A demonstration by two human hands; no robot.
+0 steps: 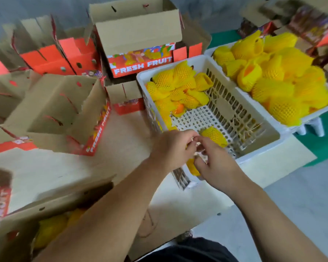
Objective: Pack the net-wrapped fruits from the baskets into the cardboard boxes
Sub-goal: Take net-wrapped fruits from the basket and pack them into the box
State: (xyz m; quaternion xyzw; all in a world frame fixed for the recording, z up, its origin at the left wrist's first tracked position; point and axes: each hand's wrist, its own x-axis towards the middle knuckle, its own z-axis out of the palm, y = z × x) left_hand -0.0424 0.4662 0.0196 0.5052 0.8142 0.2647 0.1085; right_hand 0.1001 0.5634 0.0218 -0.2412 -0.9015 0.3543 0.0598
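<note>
Partly hidden: netted fruit (192, 168) behind both hands, grip unclear.

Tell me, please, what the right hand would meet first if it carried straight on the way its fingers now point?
Most likely the left hand: the right hand points up and leftward, its fingertips already about touching the left hand's over the near basket. Depth is hard to judge.

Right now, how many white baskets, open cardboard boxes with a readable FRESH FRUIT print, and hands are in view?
White baskets: 2, the nearer one part empty, the farther one heaped with netted fruit.
Boxes showing FRESH FRUIT: 2, one at back, one at left.
Hands: 2, left hand and right hand.
Total: 6
</note>
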